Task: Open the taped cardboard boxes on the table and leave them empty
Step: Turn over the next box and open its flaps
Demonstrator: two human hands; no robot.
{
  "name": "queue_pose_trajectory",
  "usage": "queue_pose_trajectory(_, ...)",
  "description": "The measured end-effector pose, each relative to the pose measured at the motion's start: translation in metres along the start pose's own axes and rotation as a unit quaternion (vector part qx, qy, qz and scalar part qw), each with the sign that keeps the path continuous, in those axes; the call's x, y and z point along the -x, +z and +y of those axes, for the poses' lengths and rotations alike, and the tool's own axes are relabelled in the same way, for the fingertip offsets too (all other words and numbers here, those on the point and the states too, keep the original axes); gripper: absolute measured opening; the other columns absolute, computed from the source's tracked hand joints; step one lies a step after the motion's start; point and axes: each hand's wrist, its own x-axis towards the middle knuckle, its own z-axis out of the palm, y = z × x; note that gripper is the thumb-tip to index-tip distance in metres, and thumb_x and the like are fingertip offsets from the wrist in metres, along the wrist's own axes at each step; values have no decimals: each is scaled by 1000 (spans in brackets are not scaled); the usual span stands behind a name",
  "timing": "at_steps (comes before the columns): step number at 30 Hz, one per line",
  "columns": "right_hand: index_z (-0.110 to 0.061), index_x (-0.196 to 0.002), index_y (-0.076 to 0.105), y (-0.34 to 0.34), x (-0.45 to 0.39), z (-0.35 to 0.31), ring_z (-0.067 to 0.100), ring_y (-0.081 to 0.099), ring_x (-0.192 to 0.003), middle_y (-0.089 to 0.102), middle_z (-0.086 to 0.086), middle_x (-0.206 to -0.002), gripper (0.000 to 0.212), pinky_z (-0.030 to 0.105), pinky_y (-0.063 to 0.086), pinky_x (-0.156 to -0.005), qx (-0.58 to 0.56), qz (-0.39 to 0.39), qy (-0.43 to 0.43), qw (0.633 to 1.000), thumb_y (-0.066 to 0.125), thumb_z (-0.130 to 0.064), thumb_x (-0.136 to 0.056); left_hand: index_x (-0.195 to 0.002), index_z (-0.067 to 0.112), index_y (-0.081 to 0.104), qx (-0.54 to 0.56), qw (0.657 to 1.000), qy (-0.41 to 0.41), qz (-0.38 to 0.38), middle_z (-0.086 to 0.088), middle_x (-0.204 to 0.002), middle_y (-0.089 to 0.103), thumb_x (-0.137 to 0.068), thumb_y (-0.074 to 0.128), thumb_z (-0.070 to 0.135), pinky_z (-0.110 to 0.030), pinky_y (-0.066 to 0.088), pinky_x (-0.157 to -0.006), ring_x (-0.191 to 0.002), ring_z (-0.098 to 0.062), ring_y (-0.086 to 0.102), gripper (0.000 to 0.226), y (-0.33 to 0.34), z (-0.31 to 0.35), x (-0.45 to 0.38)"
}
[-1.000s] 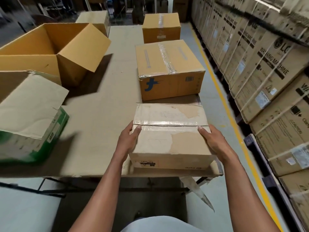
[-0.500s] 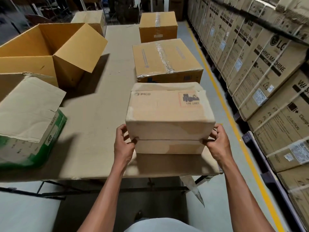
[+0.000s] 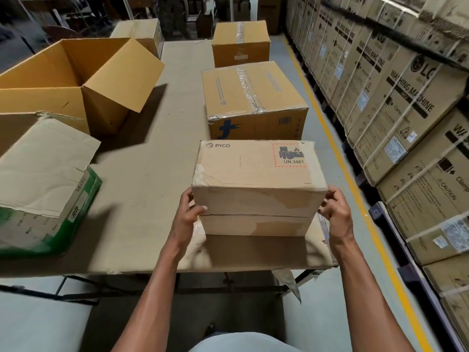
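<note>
Filling the right side of the frame: stacked washing machine cartons, going up and away in rows

Stretching from the bottom middle up to the top: a long table, covered in brown card

Sitting wide open in the upper left: a big open box, flaps standing up, looking done already

Lying at the left edge: a green box with a loose flap hanging over it

Waiting in the upper middle: a large taped box with shiny tape down its top, and behind it a second taped box, both looking not yet opened

Resting in the lower middle, near the table's front edge: the PICO box, tipped up on its side with the printed face looking up and a seam running across the near face

Gripping its two near corners: left hand curled round the lower left corner, right hand curled round the lower right corner, fingers clamped on the card

Seeming light enough for turning with two hands, and stiff, though worn and torn in spots. Probably needing gentle handling, judging by the battery warning label. Holding by the corners looking safest, then finding the tape edge along that seam for peeling
</note>
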Motion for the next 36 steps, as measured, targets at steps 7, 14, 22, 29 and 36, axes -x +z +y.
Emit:
queue_pose_trajectory(7,-25,-109,69,20,-14,-50,13,64,-97,70,-8,-104,40,34,49,-76,112,-25,40,993,47,-57,-99,-116,40,65,-56,998,-30,28,13,-120,67,-99,40,66,-43,47,-91,-112,-18,62,40,-6,55,-17)
queue_pose_trajectory(14,-9,-119,67,7,-16,-45,10,70,-81,76,2,-101,22,18,52,-62,-7,-68,21,997,58,-16,-99,-127,35,69,-46,998,25,19,10,-116,74,-99,52,35,-38,59,-86,-108,-16,69,32,-10,52,-14)
queue_pose_trajectory(22,-9,-114,59,-16,3,5,22,69,-105,73,9,-111,49,32,59,-80,16,-57,31,998,67,21,-76,-128,29,58,-39,998,2,40,11,-133,63,-86,62,-5,-34,57,-88,-117,-18,64,55,-10,-10,5)
queue_pose_trajectory(29,-15,-99,56,-8,22,57,25,69,-107,73,7,-106,48,40,59,-84,83,-2,93,992,70,23,-72,-128,20,48,-97,989,-99,47,1,-123,63,-86,62,-3,-34,56,-87,-104,-15,65,50,3,-52,13)
queue_pose_trajectory(36,-24,-134,52,-7,25,46,22,57,-123,60,2,-135,66,32,52,-91,100,-15,31,994,74,4,-78,-146,36,33,-66,996,-50,26,5,-147,48,-90,66,8,-49,49,-104,-134,-21,49,71,2,-40,20)
